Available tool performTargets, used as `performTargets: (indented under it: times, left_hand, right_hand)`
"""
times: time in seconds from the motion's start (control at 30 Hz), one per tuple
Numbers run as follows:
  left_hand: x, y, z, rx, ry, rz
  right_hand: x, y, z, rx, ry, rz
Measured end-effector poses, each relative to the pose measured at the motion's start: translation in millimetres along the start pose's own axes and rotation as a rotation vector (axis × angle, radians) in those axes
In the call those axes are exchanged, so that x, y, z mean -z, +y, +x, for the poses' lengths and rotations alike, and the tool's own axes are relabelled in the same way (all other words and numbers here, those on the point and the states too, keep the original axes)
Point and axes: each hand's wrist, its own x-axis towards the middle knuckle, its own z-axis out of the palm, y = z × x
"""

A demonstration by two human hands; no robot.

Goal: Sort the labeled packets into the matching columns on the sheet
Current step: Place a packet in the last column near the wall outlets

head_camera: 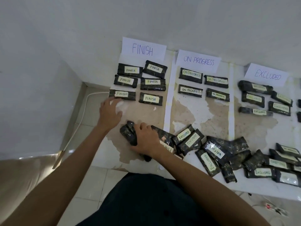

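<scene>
Header papers FINISH [143,48], ON PROGRESS [197,60], EXCLUDED [267,75]

What we wear
Our forearms [78,168] are bare; a plain black garment [146,201] covers us below them.

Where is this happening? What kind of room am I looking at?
Probably a plain room in a home or small office, worked at floor level: a hand-lettered sheet of packets lies on pale tiles against a bare white wall, with a power strip nearby.
</scene>
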Motion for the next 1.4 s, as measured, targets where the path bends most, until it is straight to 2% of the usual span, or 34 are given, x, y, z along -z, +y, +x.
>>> performTargets:
  times: [0.13, 0.27, 0.37, 0.43, 0.53, 0.6, 0.67, 0.87, 1.03, 1.13, 1.4]
  left_hand:
    - [-7, 6, -45, 0.195, -0.032, -0.129]
    - [-11, 4, -80, 0.254, -0.030, -0.211]
    - [-5, 13, -99, 0.356, -0.063, -0.382]
    - [3, 28, -109, 0.409, -0.175, -0.575]
    - [5, 55, -123, 0.293, -0.339, -0.645]
    - [4, 67, -126, 0.252, -0.320, -0.619]
    - [0, 75, -123, 0.228, -0.307, -0.586]
    - [-9, 91, -114, 0.149, -0.306, -0.383]
    - [-6, 117, -105, -0.034, -0.252, -0.139]
    - [-9, 141, -99, -0.155, -0.239, 0.000]
    - [-55, 242, -101, -0.367, -0.259, 0.031]
  right_hand:
    - [-12, -9, 2, -0.035, 0.052, -0.080]
    - [-8, -10, 4, -0.065, 0.066, 0.071]
    - [9, -2, 4, -0.221, -0.037, 0.588]
    - [24, 5, 0, -0.322, -0.135, 0.992]
    - [37, 12, -12, -0.331, -0.246, 1.507]
    - [37, 19, -21, -0.283, -0.266, 1.749]
    - [36, 25, -30, -0.272, -0.243, 1.843]
    - [39, 47, -48, -0.356, -0.126, 1.813]
    - [58, 88, -71, -0.488, 0.078, 1.397]
    - [76, 119, -103, -0.467, 0.153, 1.078]
    - [78, 226, -194, -0.419, 0.319, 0.578]
